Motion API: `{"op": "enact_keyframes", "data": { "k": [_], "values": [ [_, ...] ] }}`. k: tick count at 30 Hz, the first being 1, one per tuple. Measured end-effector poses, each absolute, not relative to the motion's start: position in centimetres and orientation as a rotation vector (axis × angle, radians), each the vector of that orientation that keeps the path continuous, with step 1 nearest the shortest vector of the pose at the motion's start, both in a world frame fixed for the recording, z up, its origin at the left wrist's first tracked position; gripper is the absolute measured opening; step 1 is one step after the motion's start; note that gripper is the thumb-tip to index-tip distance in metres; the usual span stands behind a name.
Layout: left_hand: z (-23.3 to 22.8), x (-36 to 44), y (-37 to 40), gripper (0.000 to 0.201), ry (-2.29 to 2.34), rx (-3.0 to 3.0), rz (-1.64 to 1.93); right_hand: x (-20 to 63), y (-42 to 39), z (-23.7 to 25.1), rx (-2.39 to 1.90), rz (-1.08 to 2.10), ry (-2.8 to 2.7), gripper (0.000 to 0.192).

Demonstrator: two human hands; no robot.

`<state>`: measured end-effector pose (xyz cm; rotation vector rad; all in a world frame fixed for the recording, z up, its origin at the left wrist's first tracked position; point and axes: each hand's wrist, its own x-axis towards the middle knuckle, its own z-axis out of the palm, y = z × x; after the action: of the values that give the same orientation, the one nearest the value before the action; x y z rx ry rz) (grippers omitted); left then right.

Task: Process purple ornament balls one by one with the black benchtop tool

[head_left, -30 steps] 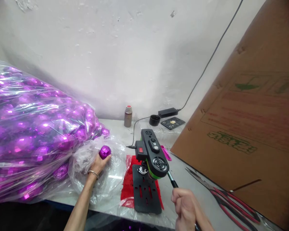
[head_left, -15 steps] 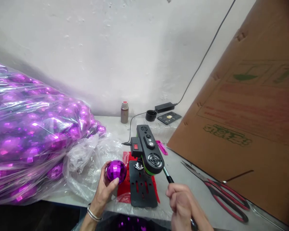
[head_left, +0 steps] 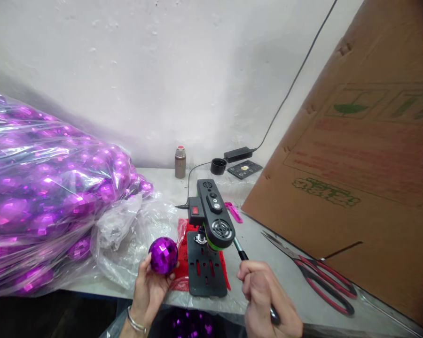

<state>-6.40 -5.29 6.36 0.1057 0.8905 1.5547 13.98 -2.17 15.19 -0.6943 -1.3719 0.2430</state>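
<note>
— See the purple faceted ball (head_left: 163, 255)? It sits low and a bit left of centre, pinched in the fingertips of the left hand (head_left: 151, 286), just beside the black base plate (head_left: 207, 271) of the little bench drill (head_left: 213, 219).

— A second ago that ball was up by the mouth of the clear bag (head_left: 125, 244), further left. So it has come out of the bag and over toward the machine.

— Right, and turned in the fingers on the way. My guess is it is being lined up for the spindle, though it is not under it yet.

— And the other hand?

— The right hand (head_left: 268, 300), lower centre-right, is wrapped closed around the lever handle (head_left: 245, 257) of the drill. It has kept that grip throughout; the lever looks no lower than before.

— What else is about?

— The big sack of purple balls (head_left: 38, 188) fills the left. Red cloth (head_left: 183, 263) under the plate, red-handled scissors (head_left: 317, 277) at lower right, a cardboard sheet (head_left: 356, 164) leaning along the right, a small flask (head_left: 180, 162) by the wall.
</note>
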Motion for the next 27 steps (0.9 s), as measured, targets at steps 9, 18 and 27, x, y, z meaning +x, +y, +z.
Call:
{"op": "enact_keyframes", "data": {
  "k": [9,18,27],
  "values": [
    [7.1,-6.7,-5.4,0.063,0.598,-0.080,1.253,14.0,-2.3,15.4,-0.723,0.274,-1.374,0.035],
    [6.3,-6.0,-5.4,0.076,0.590,0.075,1.268,13.8,-2.2,16.2,-0.731,0.263,-1.379,0.034],
    [4.0,-3.9,-3.9,0.074,1.176,0.563,1.400,13.8,-1.5,19.2,-0.752,0.298,-1.425,0.036]
  ]
}}
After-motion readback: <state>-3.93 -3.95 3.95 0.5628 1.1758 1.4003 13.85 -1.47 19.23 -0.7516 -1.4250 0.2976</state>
